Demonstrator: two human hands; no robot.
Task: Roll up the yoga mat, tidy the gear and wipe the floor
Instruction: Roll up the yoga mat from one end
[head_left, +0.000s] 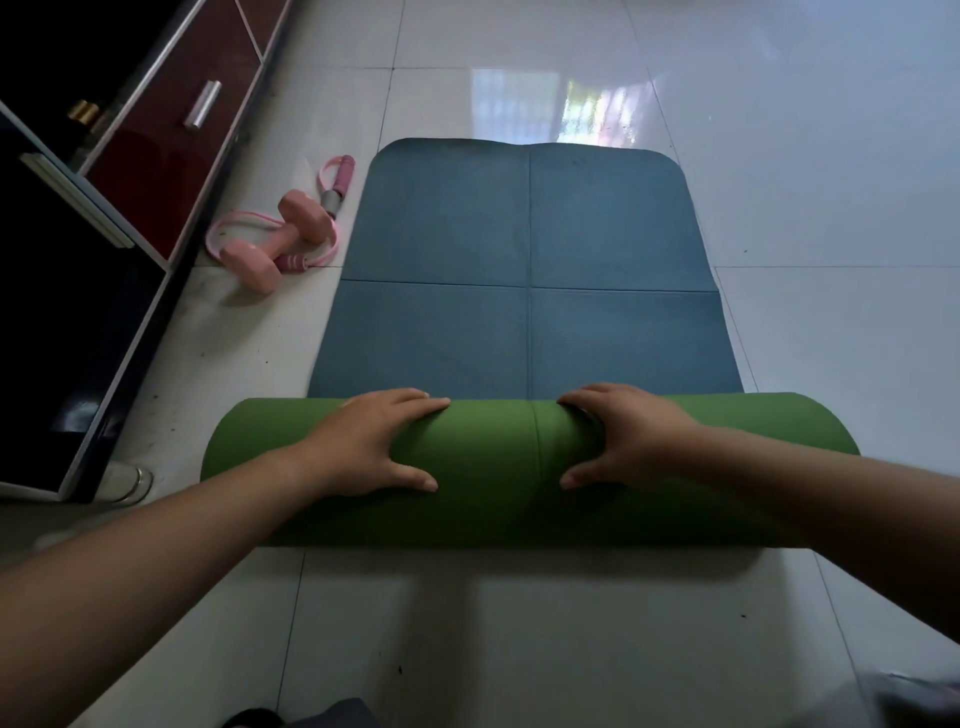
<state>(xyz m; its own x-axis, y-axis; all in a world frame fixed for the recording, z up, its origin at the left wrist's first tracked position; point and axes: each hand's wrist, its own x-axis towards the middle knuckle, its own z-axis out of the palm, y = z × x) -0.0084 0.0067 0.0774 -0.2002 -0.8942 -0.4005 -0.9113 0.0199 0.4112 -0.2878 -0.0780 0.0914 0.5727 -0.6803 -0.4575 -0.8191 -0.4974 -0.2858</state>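
Both forearms are bare to the frame edge, no sleeves showing; the left hand and right hand carry no rings, watch or gloves; nails short and unpainted; grey cloth shows at the bottom edge.

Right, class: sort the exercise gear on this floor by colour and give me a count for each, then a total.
Pink: 2, the dumbbell and the skipping rope looped around it.
Blue and green: 1, the yoga mat, blue on top, green on the rolled part under the left hand and right hand.
Total: 3
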